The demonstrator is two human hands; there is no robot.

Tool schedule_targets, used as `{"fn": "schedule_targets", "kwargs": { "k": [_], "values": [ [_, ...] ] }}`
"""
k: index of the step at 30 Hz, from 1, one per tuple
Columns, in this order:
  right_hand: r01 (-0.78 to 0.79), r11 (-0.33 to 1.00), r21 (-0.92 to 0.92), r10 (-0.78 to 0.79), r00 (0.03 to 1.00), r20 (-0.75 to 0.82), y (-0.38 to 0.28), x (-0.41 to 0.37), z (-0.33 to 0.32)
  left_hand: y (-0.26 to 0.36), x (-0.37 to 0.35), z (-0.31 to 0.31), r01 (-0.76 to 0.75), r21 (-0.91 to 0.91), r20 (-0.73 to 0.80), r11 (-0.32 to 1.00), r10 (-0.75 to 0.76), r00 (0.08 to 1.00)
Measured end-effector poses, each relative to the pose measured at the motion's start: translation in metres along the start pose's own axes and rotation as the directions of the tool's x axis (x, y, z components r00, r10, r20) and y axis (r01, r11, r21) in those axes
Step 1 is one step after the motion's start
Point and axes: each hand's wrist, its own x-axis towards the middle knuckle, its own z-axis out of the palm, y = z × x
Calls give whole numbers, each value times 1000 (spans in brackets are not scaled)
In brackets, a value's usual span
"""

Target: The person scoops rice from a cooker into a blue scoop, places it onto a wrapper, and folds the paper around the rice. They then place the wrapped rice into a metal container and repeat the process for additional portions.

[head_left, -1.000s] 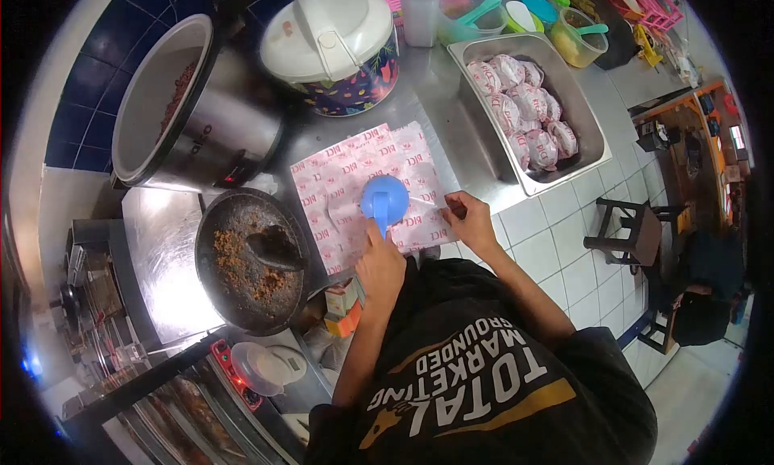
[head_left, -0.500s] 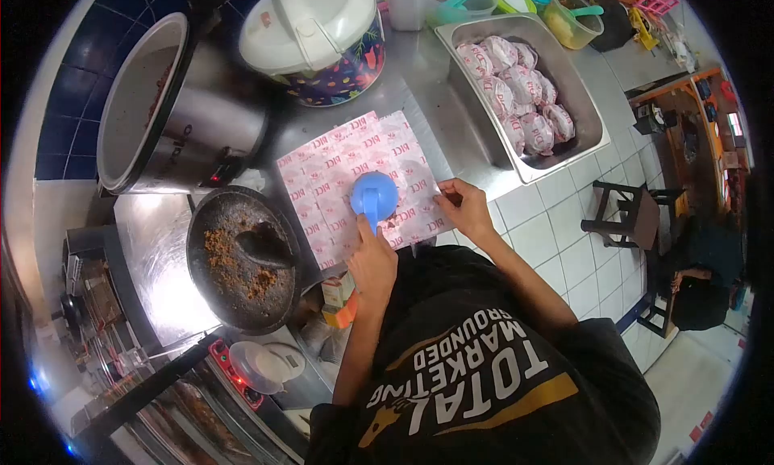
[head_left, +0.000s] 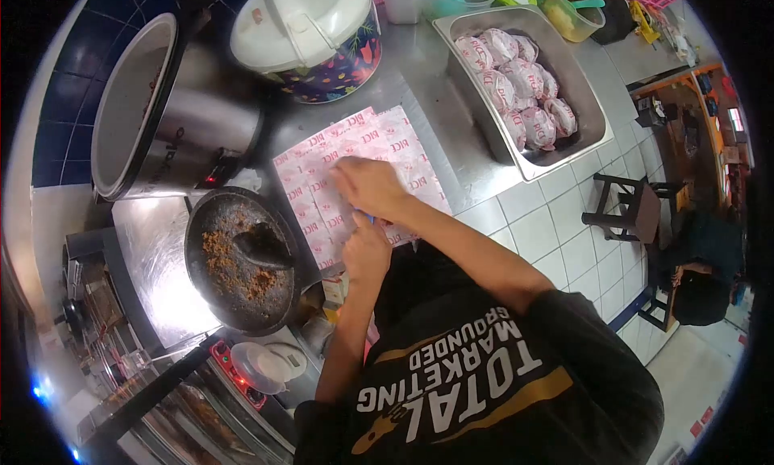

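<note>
Printed wrapping paper [head_left: 309, 203], white with red lettering, lies in overlapping sheets on the steel counter in front of me. On it is a blue round scoop [head_left: 372, 218], now mostly hidden under my hands. My left hand [head_left: 367, 254] is closed on the scoop's handle at the paper's near edge. My right hand [head_left: 372, 188] reaches across over the scoop's round part, blurred, so its fingers cannot be made out well. Left of the paper sits a dark pan [head_left: 218, 292] with brown crumbly food [head_left: 228, 263] and a black spatula [head_left: 264, 249].
A deep steel tray [head_left: 592, 122] holding several paper-wrapped bundles [head_left: 524, 80] stands at the right. A white-lidded patterned container [head_left: 334, 74] and a large open steel cooker [head_left: 193, 126] stand at the back left. Stools [head_left: 625, 207] and another person [head_left: 701, 280] are at far right.
My right hand has left the paper's right edge and moved left over the blue scoop, covering it. My left hand stays on the handle.
</note>
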Motion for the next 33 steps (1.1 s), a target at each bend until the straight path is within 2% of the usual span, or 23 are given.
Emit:
{"fn": "schedule_targets", "kwargs": {
  "k": [2, 3, 5, 8, 9, 10, 11, 12, 14, 16, 18, 21, 23, 26, 27, 29, 31, 33],
  "values": [
    [-50, 987, -151, 100, 933, 347, 5, 18, 23, 0, -2, 2, 36, 1, 16, 999, -36, 999],
    [-47, 987, -155, 99, 931, 350, 10, 19, 28, 0, 2, 5, 38, -5, 14, 999, -38, 999],
    [-125, 989, -82, 135, 983, 127, 14, 10, 38, -5, 2, 13, 131, -90, 89, 987, -123, 988],
    [-49, 992, -113, 72, 975, 208, 11, 14, 37, -6, 1, 14, 96, -48, 40, 994, -94, 995],
    [-80, 987, -138, 119, 947, 300, 5, 16, 27, -5, 5, 12, 80, -52, 13, 995, -79, 997],
    [-66, 987, -145, 106, 953, 284, 7, 13, 19, -7, 2, 9, 57, -29, 8, 998, -57, 998],
    [31, 998, -63, -27, 997, 66, 18, 4, 15, -9, 1, 8, 36, -8, 7, 999, -36, 999],
    [141, 990, -2, -140, 978, -155, 27, -8, 6, -6, 2, 3, 30, -13, 0, 999, -30, 1000],
    [-72, 982, -174, 35, 977, -210, 33, -38, -45, -2, -1, -11, 49, 15, -51, 999, -48, 998],
    [-292, 920, -260, 243, 948, -205, 40, -75, -82, -6, -5, -8, 52, 11, -62, 999, -51, 997],
    [-480, 832, -279, 492, 870, -33, 39, -107, -104, -8, -3, -9, 43, 17, -78, 999, -42, 996],
    [-546, 781, -304, 578, 815, 21, 32, -132, -103, -5, -1, -13, 4, -19, -119, 1000, -6, 993],
    [-576, 782, -237, 598, 801, 27, 39, -137, -97, -4, -5, -15, -31, -15, -215, 999, 27, 976],
    [-621, 773, -129, 631, 774, 56, 39, -142, -97, -3, 1, -16, 27, 16, -88, 999, -26, 996],
    [-636, 767, -82, 641, 764, 70, 37, -137, -98, -3, 0, -16, 26, 20, -88, 999, -24, 996],
    [-616, 783, -85, 621, 782, 57, 39, -135, -97, -3, -8, -15, 32, -11, -161, 999, -33, 986],
    [-598, 795, -98, 604, 795, 53, 37, -139, -97, -4, -6, -13, 37, 8, -138, 999, -36, 990],
    [-541, 815, -207, 557, 830, 24, 32, -136, -96, -5, -6, -15, 47, 27, -130, 999, -43, 991]
  ]
}}
